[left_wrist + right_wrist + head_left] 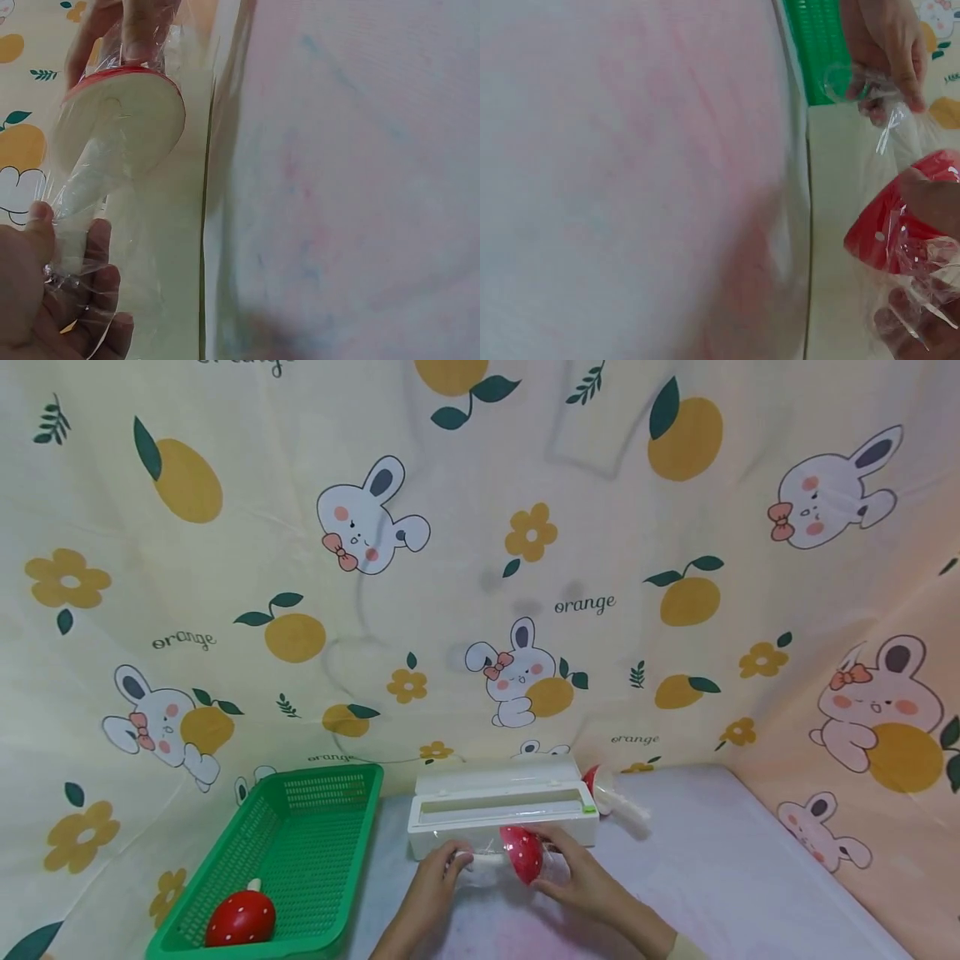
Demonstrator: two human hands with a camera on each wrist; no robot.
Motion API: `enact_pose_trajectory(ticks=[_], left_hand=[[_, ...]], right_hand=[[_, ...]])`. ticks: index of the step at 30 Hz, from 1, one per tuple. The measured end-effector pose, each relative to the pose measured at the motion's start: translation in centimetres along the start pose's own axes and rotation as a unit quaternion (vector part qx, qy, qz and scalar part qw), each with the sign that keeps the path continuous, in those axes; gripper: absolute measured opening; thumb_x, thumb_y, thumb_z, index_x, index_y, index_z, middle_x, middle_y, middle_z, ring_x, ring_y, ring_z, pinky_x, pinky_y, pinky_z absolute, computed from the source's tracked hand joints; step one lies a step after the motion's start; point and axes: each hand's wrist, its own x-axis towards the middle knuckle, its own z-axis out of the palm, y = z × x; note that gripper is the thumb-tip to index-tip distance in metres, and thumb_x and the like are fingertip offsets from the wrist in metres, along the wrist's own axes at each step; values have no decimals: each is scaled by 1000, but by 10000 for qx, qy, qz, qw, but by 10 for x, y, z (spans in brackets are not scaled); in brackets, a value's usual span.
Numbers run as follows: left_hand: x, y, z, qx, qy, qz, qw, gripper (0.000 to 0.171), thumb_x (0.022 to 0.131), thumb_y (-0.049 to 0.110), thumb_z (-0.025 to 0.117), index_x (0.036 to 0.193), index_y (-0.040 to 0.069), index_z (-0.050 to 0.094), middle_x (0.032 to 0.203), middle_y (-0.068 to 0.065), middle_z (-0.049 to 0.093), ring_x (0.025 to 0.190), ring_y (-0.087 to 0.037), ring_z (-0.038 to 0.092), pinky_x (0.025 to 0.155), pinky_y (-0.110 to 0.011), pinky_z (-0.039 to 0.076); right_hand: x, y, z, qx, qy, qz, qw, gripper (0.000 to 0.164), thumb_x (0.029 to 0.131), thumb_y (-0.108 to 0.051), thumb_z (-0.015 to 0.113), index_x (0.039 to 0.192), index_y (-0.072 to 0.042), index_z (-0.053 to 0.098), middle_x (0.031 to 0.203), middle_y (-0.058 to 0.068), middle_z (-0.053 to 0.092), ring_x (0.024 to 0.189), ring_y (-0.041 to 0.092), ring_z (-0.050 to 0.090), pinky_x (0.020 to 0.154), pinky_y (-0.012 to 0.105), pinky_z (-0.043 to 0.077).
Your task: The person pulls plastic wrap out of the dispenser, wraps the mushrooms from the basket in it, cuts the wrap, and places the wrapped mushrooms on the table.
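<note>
Green basket [318,864] with one red mushroom [242,920] inside; left hand [435,878] pinching clear film [887,142] at the stem end of the second mushroom [521,853], before a white box [498,787]; right hand [579,875] grasping that mushroom's cap; third mushroom [612,797], wrapped, beside the box's right end.

We list the following. One left hand [441,867], bare, with a left forearm [405,928] bare as far as we can see it. One right hand [576,870], likewise bare, with a right forearm [636,923] bare up to the cuff. One sleeve [686,950], right arm: pale beige, edge set well back from the wrist; fabric detail too small for us to tell.
</note>
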Motion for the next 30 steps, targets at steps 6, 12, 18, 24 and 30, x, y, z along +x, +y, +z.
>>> enact_pose_trajectory(ticks=[6,12,18,24,30], left_hand=[[5,-16,3,-190,153,676,9974,33,109,44,55,107,15,71,90,6,68,83,-11,60,69,-33,49],[4,13,-7,-270,-86,-20,9996,30,112,37,53,109,13,70,93,3,74,93,-19,69,80,-38,55],[10,20,-14,-354,-99,-166,9992,29,112,36,52,111,12,69,97,1,76,97,-27,73,84,-42,56],[15,21,-19,-209,-127,-109,9996,28,110,37,56,112,13,71,99,3,71,94,-15,65,79,-34,53],[13,25,-23,48,-41,162,9998,30,107,40,64,122,16,71,116,1,71,104,-17,61,84,-33,51]], right_hand=[[3,-3,-8,-60,-176,106,9998,86,84,-15,94,156,-16,47,148,-2,59,129,23,63,106,42,56],[9,-4,-17,127,-368,11,9992,81,89,-22,91,157,-19,47,149,3,62,127,22,66,105,40,57],[16,-7,-24,210,-559,145,9981,80,90,-27,90,156,-23,47,142,-3,63,115,14,65,101,39,58],[21,-9,-30,78,-416,397,9983,76,88,-39,91,152,-29,51,133,-9,67,112,12,64,98,36,58],[29,-12,-36,-11,-301,599,9978,76,84,-42,94,148,-34,54,129,-8,69,112,14,65,96,35,58]])
